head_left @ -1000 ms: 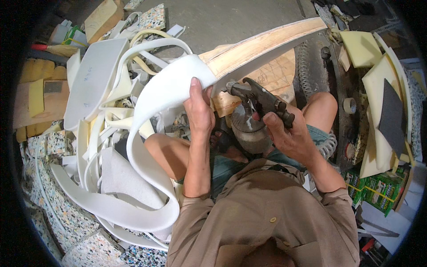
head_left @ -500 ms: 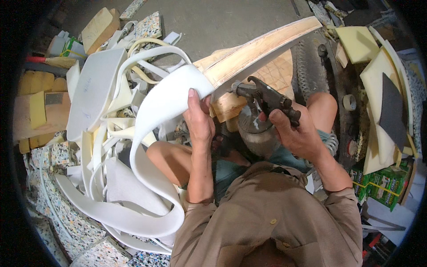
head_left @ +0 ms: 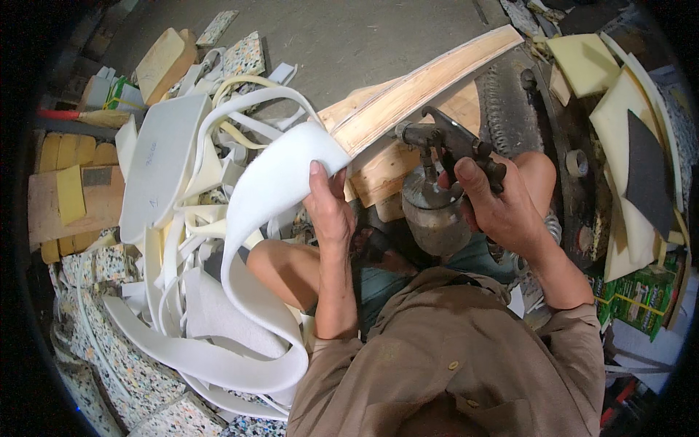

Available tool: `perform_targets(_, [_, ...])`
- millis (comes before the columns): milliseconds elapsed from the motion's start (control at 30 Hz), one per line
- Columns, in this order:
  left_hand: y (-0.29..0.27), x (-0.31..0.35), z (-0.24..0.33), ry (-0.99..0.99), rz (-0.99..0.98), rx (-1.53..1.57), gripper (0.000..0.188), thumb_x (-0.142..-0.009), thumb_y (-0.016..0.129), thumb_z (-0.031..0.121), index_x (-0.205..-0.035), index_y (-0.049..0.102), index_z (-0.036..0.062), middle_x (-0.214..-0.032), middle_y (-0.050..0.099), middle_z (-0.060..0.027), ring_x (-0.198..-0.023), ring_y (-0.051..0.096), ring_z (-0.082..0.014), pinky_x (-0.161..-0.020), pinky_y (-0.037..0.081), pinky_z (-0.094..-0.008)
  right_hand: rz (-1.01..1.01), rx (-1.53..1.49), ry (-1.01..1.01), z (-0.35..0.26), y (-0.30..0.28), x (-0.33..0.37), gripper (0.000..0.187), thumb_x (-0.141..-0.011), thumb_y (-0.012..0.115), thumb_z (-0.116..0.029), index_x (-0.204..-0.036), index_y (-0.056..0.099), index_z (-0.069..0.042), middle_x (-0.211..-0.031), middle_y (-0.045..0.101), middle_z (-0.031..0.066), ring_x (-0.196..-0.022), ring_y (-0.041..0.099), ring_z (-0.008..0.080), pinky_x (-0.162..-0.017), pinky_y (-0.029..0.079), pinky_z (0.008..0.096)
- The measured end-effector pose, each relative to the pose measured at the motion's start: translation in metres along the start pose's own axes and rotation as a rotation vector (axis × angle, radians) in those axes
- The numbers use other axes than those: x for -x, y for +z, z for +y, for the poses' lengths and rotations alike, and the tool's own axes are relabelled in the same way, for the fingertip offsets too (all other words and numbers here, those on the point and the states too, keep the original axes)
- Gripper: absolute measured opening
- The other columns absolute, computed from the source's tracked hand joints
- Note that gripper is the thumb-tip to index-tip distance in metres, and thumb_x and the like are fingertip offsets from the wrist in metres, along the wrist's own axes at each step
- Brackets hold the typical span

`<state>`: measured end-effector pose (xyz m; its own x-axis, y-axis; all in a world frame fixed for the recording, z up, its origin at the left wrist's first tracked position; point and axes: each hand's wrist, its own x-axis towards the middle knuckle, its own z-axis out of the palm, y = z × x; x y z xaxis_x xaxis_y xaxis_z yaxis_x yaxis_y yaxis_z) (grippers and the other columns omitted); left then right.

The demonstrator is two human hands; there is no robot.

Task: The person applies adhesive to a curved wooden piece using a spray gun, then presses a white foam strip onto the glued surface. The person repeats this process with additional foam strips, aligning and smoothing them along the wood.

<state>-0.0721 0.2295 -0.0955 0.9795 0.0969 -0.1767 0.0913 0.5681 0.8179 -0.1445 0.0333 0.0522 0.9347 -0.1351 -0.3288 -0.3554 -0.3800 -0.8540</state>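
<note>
My left hand [head_left: 331, 215] grips a long white foam strip [head_left: 273, 164], thumb on top and the other fingers underneath. The strip's front end meets a curved wooden piece [head_left: 429, 91] that slants away to the far right. From my hand, the rest of the strip loops down to the left. In my right hand [head_left: 513, 204] is a spray gun [head_left: 466, 135], its nozzle close to the side of the wooden piece. Below the gun hangs its stained metal cup [head_left: 437, 222]. My right fingers are partly hidden behind the handle.
White and cream foam offcuts [head_left: 218, 291] pile up on my left, beside a pale foam slab [head_left: 164, 160] and a brush [head_left: 102, 118]. Yellow and dark foam sheets [head_left: 630, 138] lean at the right, near a tape roll [head_left: 577, 163] and green packages [head_left: 637, 298]. A coiled hose [head_left: 496, 116] lies ahead.
The spray gun has shifted slightly right and turned, so more of its cup shows. My left hand keeps its hold on the foam strip at the wooden piece's end.
</note>
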Motion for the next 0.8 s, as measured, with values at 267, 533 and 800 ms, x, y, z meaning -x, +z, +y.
perform_targets(267, [0.0, 0.004, -0.004, -0.007, 0.057, -0.026, 0.053, -0.103, 0.053, 0.039, -0.142, 0.047, 0.0046, -0.131, 0.059, -0.011, -0.114, 0.06, -0.023, -0.097, 0.047, -0.0398, -0.142, -0.068, -0.005, 0.002, -0.006, -0.009, 0.049, -0.105, 0.048, -0.049, -0.099, 0.064, -0.003, -0.078, 0.063, 0.0001, -0.05, 0.048, 0.0049, -0.042, 0.037, 0.0224])
perform_targets(533, [0.0, 0.01, -0.004, 0.01, 0.04, -0.041, 0.054, -0.103, 0.051, 0.037, -0.143, 0.043, 0.0003, -0.137, 0.055, -0.0158, -0.122, 0.057, -0.0275, -0.105, 0.045, -0.0434, -0.003, -0.093, 0.054, 0.009, -0.029, -0.019, 0.053, -0.103, 0.049, -0.054, -0.096, 0.061, -0.002, -0.075, 0.062, 0.0033, -0.047, 0.052, 0.0083, -0.04, 0.041, 0.0259])
perform_targets(800, [0.0, 0.009, -0.006, 0.051, 0.032, -0.051, 0.055, -0.104, 0.05, 0.038, -0.145, 0.041, 0.0023, -0.142, 0.053, -0.0169, -0.13, 0.053, -0.0309, -0.109, 0.042, -0.0493, 0.127, -0.1, 0.041, 0.022, -0.072, -0.028, 0.07, -0.098, 0.046, -0.068, -0.088, 0.058, 0.0, -0.071, 0.059, 0.0055, -0.045, 0.053, 0.0112, -0.04, 0.041, 0.0277])
